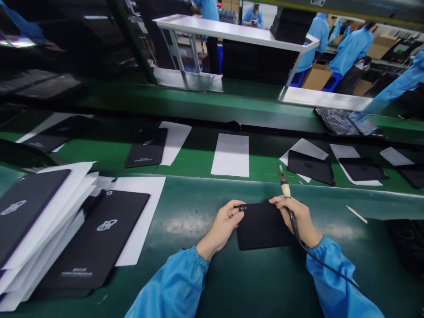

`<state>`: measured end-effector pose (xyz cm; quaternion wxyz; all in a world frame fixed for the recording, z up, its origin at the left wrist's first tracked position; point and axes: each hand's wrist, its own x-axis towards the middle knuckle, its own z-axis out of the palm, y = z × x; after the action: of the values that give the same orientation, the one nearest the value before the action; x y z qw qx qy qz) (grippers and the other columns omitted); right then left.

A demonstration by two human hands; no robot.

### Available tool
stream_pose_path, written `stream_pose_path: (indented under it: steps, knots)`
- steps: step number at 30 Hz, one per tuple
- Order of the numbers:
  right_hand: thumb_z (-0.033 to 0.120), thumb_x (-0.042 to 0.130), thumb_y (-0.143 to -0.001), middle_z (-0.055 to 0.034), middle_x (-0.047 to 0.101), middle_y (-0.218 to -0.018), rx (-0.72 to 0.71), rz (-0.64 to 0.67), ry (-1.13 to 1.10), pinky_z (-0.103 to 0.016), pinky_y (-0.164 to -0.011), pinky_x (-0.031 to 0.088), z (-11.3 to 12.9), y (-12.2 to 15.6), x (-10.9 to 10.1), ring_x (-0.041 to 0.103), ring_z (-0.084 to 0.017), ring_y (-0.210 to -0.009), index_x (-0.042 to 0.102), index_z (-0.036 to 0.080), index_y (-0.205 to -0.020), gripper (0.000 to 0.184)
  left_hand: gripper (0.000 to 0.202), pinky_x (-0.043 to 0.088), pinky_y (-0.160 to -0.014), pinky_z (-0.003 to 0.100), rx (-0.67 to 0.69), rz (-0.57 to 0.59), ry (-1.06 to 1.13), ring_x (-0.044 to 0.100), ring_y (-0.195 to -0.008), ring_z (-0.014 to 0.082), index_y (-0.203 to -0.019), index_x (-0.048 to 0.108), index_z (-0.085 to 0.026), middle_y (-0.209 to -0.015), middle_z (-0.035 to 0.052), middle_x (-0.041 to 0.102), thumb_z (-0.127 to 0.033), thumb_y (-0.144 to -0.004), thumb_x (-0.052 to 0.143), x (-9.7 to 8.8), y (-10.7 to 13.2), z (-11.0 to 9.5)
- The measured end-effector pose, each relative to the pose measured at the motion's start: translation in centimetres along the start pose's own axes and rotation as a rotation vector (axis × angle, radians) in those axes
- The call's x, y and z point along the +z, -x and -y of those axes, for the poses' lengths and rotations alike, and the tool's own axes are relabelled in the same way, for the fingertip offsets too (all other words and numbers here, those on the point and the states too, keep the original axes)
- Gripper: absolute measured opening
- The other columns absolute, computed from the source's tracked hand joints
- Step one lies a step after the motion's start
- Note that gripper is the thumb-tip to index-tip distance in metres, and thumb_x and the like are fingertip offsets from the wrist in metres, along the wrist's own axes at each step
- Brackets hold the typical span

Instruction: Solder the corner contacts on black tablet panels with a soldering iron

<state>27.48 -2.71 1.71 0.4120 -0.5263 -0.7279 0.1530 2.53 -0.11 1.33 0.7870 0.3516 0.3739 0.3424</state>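
Black panel (265,226) lies on the dark green bench (185,198), mid-width, a bit short of the far edge. My left hand (222,224) pinches its far left corner, thumb on top; my right hand (298,216) grips a corded soldering iron (285,189), fingertips also on the panel's far edge. Iron's tip points past the bench's far edge. Wooden stick (356,213) right of my right hand. Bench's left end: pile of black panels (96,238) interleaved with white sheets (141,225). Along the bench's far edge, green belt (198,159) with more panels and sheets. Beyond: white-topped table (232,28), people in blue (354,48), cardboard box (317,77). Writing: pale looped logo (106,225) on piled panels, small print near their bottom edge, too small to read; tiny pale marks beside my left thumb, illegible.
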Motion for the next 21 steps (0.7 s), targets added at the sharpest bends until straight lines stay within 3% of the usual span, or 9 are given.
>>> stream_pose_path:
  steps: [4, 7, 10, 13, 17, 21]
  knots:
    - [0.014, 0.053, -0.095, -0.0067, 0.075, -0.103, -0.045, -0.055, 0.022, -0.036, -0.086, 0.059, 0.7, -0.3, 0.5, 0.072, -0.020, -0.095, 0.066, 0.022, -0.091, 0.016, 0.035, 0.052, -0.075, 0.028, 0.063, 0.001, 0.081, 0.069, -0.077, 0.0169, -0.103, 0.060, -0.017, -0.088, 0.0047, 0.074, -0.032, -0.077, 0.077, 0.4, 0.0, 0.5]
    - [0.017, 0.051, -0.096, -0.0073, 0.075, -0.110, -0.057, -0.085, 0.087, -0.039, -0.092, 0.057, 1.3, -0.8, -0.4, 0.071, -0.022, -0.101, 0.071, 0.024, -0.105, 0.023, 0.032, 0.052, -0.073, 0.028, 0.085, -0.053, 0.077, 0.070, -0.073, 0.0165, -0.101, 0.057, -0.018, -0.084, 0.0028, 0.073, -0.033, -0.078, 0.075, 0.5, -0.1, 0.7]
    - [0.023, 0.053, -0.097, -0.0044, 0.077, -0.099, -0.023, -0.098, 0.170, -0.035, -0.084, 0.059, 2.1, -1.4, -2.6, 0.074, -0.020, -0.086, 0.067, 0.026, -0.123, 0.030, 0.034, 0.052, -0.067, 0.027, 0.092, -0.075, 0.069, 0.069, -0.067, 0.0158, -0.100, 0.053, -0.020, -0.080, 0.0007, 0.073, -0.035, -0.078, 0.075, 0.6, -0.1, 0.7]
    - [0.033, 0.058, -0.095, -0.0014, 0.076, -0.082, 0.027, -0.175, 0.148, -0.032, -0.072, 0.060, 2.9, -1.7, -5.2, 0.072, -0.017, -0.066, 0.067, 0.025, -0.126, 0.033, 0.034, 0.052, -0.064, 0.025, 0.099, -0.086, 0.067, 0.068, -0.063, 0.0151, -0.097, 0.051, -0.021, -0.077, -0.0006, 0.072, -0.034, -0.078, 0.075, 0.7, -0.1, 0.6]
    - [0.041, 0.055, -0.096, -0.0069, 0.075, -0.083, 0.182, -0.406, -0.196, -0.033, -0.057, 0.055, 2.7, -1.6, -6.2, 0.070, -0.020, -0.064, 0.071, 0.019, -0.113, 0.032, 0.032, 0.053, -0.063, 0.025, 0.107, -0.090, 0.068, 0.069, -0.064, 0.0157, -0.098, 0.050, -0.021, -0.076, -0.0003, 0.073, -0.032, -0.079, 0.073, 0.7, -0.1, 0.6]
    - [0.042, 0.050, -0.097, -0.0041, 0.070, -0.071, 0.435, -0.430, -0.615, -0.025, -0.044, 0.045, 1.5, -0.6, -4.5, 0.063, -0.015, -0.052, 0.065, 0.020, -0.107, 0.029, 0.032, 0.054, -0.065, 0.027, 0.105, -0.086, 0.049, 0.070, -0.066, 0.0164, -0.099, 0.050, -0.021, -0.080, 0.0008, 0.074, -0.032, -0.079, 0.073, 0.3, -0.3, 0.7]
